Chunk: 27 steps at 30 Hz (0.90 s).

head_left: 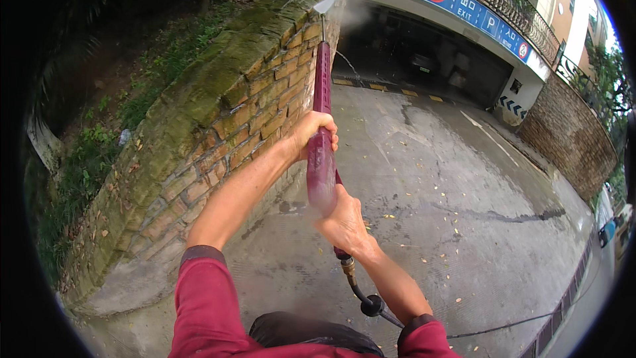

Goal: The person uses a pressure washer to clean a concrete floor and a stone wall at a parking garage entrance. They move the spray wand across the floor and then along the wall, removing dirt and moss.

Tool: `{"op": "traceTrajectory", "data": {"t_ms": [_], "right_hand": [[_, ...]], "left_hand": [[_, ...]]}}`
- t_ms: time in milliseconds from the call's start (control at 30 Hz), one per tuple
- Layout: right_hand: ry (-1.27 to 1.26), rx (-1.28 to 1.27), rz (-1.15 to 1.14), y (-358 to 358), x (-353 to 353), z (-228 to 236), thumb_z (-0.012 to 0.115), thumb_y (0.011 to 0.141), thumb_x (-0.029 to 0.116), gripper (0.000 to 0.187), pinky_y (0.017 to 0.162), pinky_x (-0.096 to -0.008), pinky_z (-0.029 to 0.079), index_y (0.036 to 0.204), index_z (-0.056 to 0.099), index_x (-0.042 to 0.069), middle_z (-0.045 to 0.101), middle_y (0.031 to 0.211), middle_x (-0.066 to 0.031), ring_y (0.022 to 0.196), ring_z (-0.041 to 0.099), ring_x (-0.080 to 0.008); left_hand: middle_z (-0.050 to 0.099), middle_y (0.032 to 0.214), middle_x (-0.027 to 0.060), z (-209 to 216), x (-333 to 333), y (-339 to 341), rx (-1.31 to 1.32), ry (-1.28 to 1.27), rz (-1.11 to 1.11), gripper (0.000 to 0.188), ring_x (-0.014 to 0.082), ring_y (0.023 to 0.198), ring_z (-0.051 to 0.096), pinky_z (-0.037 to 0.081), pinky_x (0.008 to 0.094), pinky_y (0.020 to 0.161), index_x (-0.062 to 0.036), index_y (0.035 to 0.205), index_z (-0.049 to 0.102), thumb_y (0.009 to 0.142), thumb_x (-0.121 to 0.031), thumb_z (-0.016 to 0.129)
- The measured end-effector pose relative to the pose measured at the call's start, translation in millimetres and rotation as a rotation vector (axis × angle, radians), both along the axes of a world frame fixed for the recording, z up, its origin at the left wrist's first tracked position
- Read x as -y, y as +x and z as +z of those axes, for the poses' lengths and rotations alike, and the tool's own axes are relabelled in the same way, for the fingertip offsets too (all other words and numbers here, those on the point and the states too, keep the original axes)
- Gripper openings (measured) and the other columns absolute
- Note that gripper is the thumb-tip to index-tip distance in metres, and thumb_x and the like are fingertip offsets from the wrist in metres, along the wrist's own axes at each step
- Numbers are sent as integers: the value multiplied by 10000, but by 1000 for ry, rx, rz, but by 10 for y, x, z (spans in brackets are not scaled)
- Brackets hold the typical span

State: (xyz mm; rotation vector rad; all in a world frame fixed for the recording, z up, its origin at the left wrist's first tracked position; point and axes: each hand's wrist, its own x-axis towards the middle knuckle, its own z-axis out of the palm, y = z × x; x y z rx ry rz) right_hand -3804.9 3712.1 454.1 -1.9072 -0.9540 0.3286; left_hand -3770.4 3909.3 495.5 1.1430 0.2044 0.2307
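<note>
Both hands grip a long dark red pressure washer gun (322, 166). My left hand (314, 134) wraps round its barrel shroud, ahead of my right hand (344, 223), which is closed on the grip near the rear. A thin metal lance tip points away from me, and white spray (325, 4) leaves it against the top of the brick wall (260, 96). From the gun's rear a brass fitting joins a black hose (371, 303) that runs down past my right forearm. My right fingers are partly hidden by the gun.
Moss covers the wall's sloping top, with grass and soil to its left. Ahead opens a dark garage entrance (411, 46) under a blue sign band (472, 10), a car inside. The concrete ramp (424, 179) is damp with scattered leaves. The hose trails right toward a drain grate (563, 305).
</note>
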Motion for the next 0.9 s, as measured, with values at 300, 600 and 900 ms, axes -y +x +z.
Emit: {"op": "traceTrajectory", "data": {"t_ms": [300, 600, 900], "right_hand": [[85, 42, 73, -42, 96, -64, 624, 635, 11, 368, 707, -378, 498, 990, 541, -41, 648, 792, -178, 743, 641, -302], [-29, -57, 219, -423, -224, 118, 618, 630, -4, 428, 771, -445, 477, 1022, 466, -84, 615, 833, -297, 857, 618, -465], [-70, 73, 76, -352, -503, 48, 675, 645, 66, 404, 742, -413, 495, 989, 516, -72, 639, 798, -221, 775, 641, -359]], "left_hand": [[560, 647, 119, 98, 90, -248, -27, -1, 90, 114, 212, 548, 562, 512, 346, 552, 8, 766, 509, 726, -84, 563], [525, 700, 82, 79, -368, -822, -9, -7, 124, 153, 176, 569, 557, 523, 349, 558, -10, 852, 455, 741, -39, 556], [577, 632, 140, 57, -552, -521, 51, -18, 50, 111, 234, 546, 589, 521, 356, 568, 30, 738, 543, 712, -78, 552]]}}
